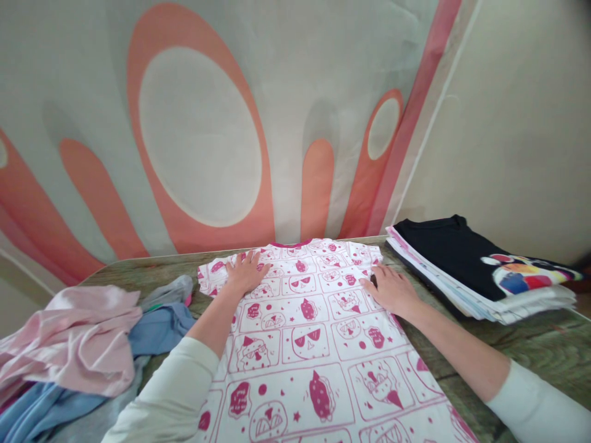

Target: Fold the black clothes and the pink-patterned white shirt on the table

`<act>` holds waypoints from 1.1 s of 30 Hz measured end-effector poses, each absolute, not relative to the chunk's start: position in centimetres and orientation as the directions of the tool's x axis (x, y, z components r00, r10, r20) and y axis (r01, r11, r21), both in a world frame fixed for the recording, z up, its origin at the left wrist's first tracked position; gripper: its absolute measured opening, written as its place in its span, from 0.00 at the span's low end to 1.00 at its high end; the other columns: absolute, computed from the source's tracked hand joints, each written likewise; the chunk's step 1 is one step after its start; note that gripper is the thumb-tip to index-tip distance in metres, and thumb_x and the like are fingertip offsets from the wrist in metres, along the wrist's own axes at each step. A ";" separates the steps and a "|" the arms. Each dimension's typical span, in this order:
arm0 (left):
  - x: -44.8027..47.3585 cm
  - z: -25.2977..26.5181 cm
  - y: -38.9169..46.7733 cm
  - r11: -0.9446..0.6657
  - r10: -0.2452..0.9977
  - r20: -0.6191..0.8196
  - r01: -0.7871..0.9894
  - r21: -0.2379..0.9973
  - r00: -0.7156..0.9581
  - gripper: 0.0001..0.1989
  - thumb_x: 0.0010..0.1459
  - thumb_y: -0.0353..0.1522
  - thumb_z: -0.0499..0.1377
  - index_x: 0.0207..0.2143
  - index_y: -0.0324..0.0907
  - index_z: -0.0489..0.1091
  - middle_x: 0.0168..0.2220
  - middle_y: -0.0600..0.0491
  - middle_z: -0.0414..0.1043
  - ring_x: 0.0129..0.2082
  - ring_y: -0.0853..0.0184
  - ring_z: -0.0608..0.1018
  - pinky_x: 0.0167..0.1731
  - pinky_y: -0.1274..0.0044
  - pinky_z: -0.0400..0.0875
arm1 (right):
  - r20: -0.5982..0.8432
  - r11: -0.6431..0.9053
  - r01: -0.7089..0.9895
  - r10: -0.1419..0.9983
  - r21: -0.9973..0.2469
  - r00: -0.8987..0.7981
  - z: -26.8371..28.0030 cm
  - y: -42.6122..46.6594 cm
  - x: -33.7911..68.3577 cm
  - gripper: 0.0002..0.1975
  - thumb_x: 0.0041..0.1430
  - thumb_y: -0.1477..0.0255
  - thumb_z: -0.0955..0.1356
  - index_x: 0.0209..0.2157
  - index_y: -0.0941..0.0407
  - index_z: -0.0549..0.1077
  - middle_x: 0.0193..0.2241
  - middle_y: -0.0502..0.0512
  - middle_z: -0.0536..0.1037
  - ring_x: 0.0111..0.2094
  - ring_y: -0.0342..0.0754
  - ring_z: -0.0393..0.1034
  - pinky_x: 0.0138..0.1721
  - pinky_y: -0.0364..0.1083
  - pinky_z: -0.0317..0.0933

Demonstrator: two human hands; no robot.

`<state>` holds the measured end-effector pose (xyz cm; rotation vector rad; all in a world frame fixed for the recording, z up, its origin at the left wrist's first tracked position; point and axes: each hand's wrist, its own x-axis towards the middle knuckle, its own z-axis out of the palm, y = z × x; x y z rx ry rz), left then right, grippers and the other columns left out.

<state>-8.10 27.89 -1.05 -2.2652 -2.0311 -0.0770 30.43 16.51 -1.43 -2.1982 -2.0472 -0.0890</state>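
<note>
A white T-shirt with a magenta cartoon print [311, 335] lies spread out in front of me, its collar at the far end and its hem running out of view at the bottom. My left hand [247, 272] rests flat on the shirt near the left sleeve, fingers spread. On the opposite side, my right hand [392, 289] lies at the shirt's edge just below the right sleeve, its fingers stretched out over the cloth and the palm partly over the table. Neither hand grips anything that I can see.
Left of the shirt is a loose heap of clothes, with a pink garment [87, 335] over blue and grey ones [161, 329]. To the right stands a folded stack topped by a black T-shirt [457, 255]. The wooden table [517, 347] meets a patterned wall covering [286, 123] behind.
</note>
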 end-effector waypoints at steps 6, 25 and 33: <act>-8.1 -1.0 28.2 -0.102 0.990 0.091 0.994 -0.025 0.104 0.36 0.56 0.55 0.34 0.62 0.49 0.46 0.64 0.52 0.41 0.61 0.45 0.47 0.52 0.48 0.43 | 0.189 -0.035 0.999 0.981 -0.024 0.039 -1.4 16.4 30.4 0.25 0.62 0.58 0.53 0.51 0.60 0.63 0.54 0.66 0.64 0.53 0.58 0.58 0.48 0.54 0.51; -7.8 -0.8 27.8 -0.102 0.991 0.088 0.994 -0.031 0.104 0.35 0.57 0.54 0.35 0.62 0.49 0.46 0.64 0.51 0.42 0.61 0.45 0.48 0.51 0.48 0.45 | 0.355 0.190 0.967 0.904 0.170 -0.240 -1.5 17.5 33.8 0.12 0.61 0.74 0.60 0.43 0.54 0.72 0.41 0.55 0.76 0.41 0.48 0.69 0.49 0.48 0.51; -6.9 1.9 26.4 -0.170 0.968 0.176 0.983 -0.070 0.180 0.32 0.58 0.48 0.43 0.61 0.42 0.50 0.63 0.45 0.44 0.62 0.48 0.46 0.54 0.51 0.42 | 0.385 0.179 0.969 0.893 0.171 -0.233 -0.4 17.2 33.2 0.10 0.59 0.77 0.62 0.37 0.56 0.73 0.40 0.55 0.75 0.42 0.49 0.65 0.43 0.47 0.52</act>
